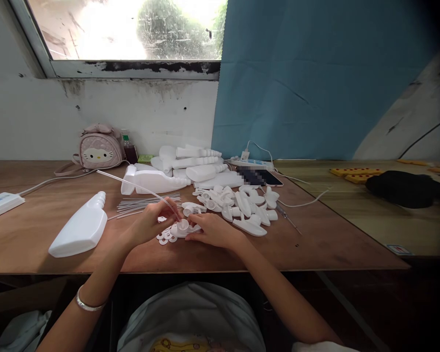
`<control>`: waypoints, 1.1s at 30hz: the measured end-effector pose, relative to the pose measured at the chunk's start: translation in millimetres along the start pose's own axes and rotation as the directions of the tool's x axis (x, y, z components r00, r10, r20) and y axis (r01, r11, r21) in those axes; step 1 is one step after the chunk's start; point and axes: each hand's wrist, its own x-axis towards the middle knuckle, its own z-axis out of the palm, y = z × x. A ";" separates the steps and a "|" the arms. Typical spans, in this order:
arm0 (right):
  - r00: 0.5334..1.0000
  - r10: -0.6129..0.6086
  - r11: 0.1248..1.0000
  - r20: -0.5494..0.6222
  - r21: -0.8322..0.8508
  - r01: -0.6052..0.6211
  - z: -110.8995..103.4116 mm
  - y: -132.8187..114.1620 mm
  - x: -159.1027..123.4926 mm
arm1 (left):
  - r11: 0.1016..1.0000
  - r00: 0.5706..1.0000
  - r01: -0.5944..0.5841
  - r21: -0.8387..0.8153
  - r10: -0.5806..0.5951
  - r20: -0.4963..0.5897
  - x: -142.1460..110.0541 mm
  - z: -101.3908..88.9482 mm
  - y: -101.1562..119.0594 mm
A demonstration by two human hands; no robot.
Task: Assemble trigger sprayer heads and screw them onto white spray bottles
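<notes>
Between the fingers of my left hand (pixel 152 221) is a thin, pale plastic tube (pixel 132 186), slanting up and to the left. Its lower end meets the round opening of a white spray-bottle trigger head (pixel 183 227). My right hand (pixel 214 229) grips that head from its right side, fingers closed. Just beneath and left of the head lie several flat white ring washers (pixel 165 238). More loose tubes (pixel 132 205) lie in a bundle beyond my left hand. A heap of white trigger heads (pixel 247 208) spreads to the right of my right hand.
One white spray bottle (pixel 81 227) lies at the left; several more bottles (pixel 198 164) are piled at the back. A pink bag (pixel 100 149), a dark drink bottle (pixel 130 150), a phone (pixel 260 177), power strips (pixel 2 205) and a screwdriver-like tool (pixel 289 220) also rest on the table.
</notes>
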 end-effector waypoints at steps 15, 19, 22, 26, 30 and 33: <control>1.000 0.010 1.000 0.006 0.006 -0.010 0.2 -0.7 1.5 | 0.999 0.998 -0.019 0.032 0.021 -0.055 4.1 14.0 -1.5; 1.000 0.013 1.000 0.001 -0.004 -0.013 0.2 -0.3 0.9 | 0.999 0.993 0.007 0.039 -0.002 -0.120 5.2 16.1 -3.1; 1.000 0.009 1.000 0.001 -0.017 -0.009 0.5 -0.3 1.2 | 0.997 0.990 0.001 0.074 0.010 -0.142 6.0 18.2 -4.1; 1.000 0.011 0.999 -0.004 -0.031 -0.011 1.8 -0.7 2.2 | 0.998 0.987 -0.036 0.045 0.043 -0.157 6.6 20.8 -10.8; 1.000 0.002 1.000 -0.005 0.014 -0.002 3.7 0.0 2.3 | 0.999 0.984 -0.044 0.021 0.047 -0.172 6.8 22.1 -19.0; 1.000 0.001 0.999 -0.003 0.044 -0.001 4.8 1.0 1.7 | 0.997 0.979 -0.060 0.049 0.068 -0.190 6.9 22.6 -19.5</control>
